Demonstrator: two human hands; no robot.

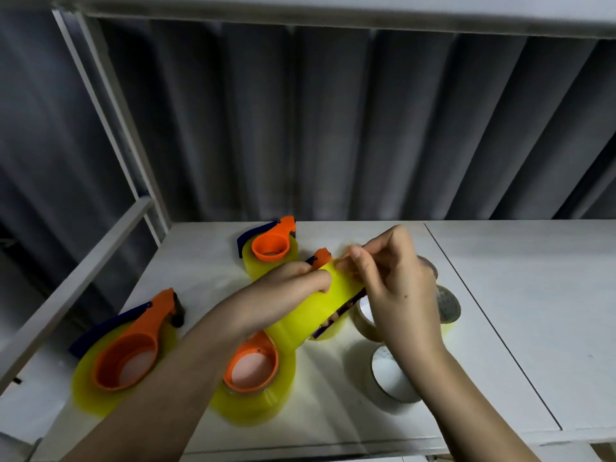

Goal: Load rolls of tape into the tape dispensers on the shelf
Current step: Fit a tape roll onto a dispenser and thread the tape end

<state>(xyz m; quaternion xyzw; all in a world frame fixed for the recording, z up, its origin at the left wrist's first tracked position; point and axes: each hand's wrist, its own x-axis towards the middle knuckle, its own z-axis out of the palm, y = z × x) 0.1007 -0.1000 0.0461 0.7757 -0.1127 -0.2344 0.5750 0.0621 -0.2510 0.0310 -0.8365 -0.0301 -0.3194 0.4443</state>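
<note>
I see my left hand (293, 283) clamped on the tape roll (310, 315) above mid-shelf (500, 295), its axis pointing toward the back-left; my right hand (393, 278) pinches the loose end just right of it.

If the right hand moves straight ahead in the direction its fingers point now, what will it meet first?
The right hand points left, pinching at the top of the held tape roll. Going on, it would probably meet the left hand gripping that roll, then the dispenser's orange tip. Depth is uncertain.
</note>
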